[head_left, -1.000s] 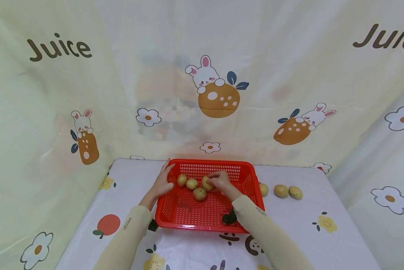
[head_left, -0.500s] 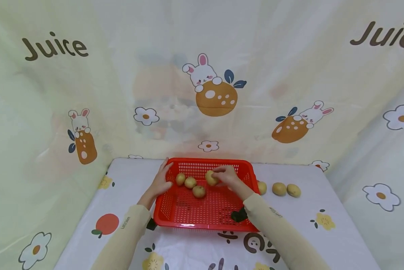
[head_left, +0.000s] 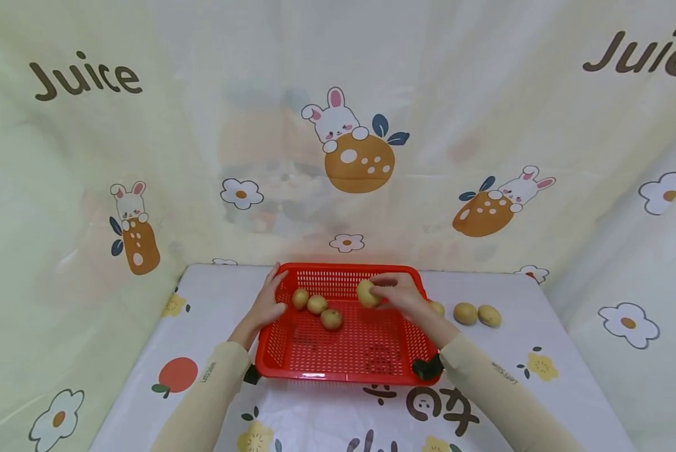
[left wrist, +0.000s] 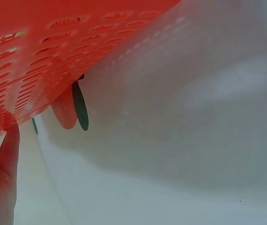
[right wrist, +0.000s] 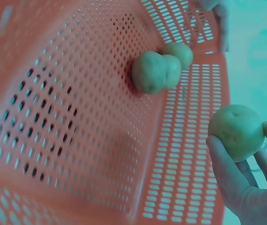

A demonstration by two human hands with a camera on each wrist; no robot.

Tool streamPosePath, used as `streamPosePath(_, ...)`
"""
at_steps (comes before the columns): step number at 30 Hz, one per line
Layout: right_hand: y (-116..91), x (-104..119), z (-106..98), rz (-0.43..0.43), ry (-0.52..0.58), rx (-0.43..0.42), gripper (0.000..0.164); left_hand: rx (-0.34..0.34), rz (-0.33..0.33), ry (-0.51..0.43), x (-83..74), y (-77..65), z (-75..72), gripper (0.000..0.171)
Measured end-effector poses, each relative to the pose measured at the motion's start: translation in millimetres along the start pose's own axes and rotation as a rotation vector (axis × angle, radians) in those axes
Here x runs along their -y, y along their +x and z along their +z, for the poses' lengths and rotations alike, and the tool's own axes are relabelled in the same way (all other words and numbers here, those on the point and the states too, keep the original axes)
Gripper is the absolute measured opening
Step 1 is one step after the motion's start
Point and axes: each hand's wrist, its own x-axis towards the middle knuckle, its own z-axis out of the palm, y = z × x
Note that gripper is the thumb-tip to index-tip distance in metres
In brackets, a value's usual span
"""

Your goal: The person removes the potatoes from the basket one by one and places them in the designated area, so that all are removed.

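Note:
My right hand (head_left: pixel 401 294) pinches a potato (head_left: pixel 367 294) between thumb and fingers, above the red plastic basket (head_left: pixel 338 378) near its back right. In the right wrist view, this round potato (right wrist: pixel 236 132) overlaps the basket's rim, with fingertips on both sides of it. My left hand (head_left: pixel 265 307) grips the basket's left rim, thumb over the edge. In the left wrist view, one finger (left wrist: pixel 10 150) touches the perforated outer wall (left wrist: pixel 44 51). Three potatoes lie inside toward the back left: one by the wall (head_left: pixel 300 299), one beside it (head_left: pixel 317 304) and one in front (head_left: pixel 332 319).
Right of the basket, two potatoes (head_left: pixel 465 313) (head_left: pixel 489 316) lie side by side on the printed tablecloth (head_left: pixel 541 414). Another potato (head_left: pixel 437 308) sits close against the basket's right side, partly hidden by it. A patterned curtain (head_left: pixel 292 125) hangs behind the table.
My right hand has lifted the potato from beside the others and carried it up and to the right. The left hand keeps its place on the rim.

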Motion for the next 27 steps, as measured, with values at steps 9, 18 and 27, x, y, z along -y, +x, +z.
streamPosePath(9,-25.4,6.0,-34.1,-0.011,-0.010,-0.055,0.040,-0.010,0.007,0.006,-2.7,0.7,-1.3,0.084)
streamPosePath(18,-45.0,3.4,-67.2,-0.004,-0.035,-0.118,0.045,0.001,0.010,0.014,0.9,2.6,-1.3,0.083)
streamPosePath(27,-57.0,-22.6,-112.9,0.069,-0.014,-0.183,0.053,-0.012,0.023,0.021,5.4,1.9,2.4,0.084)
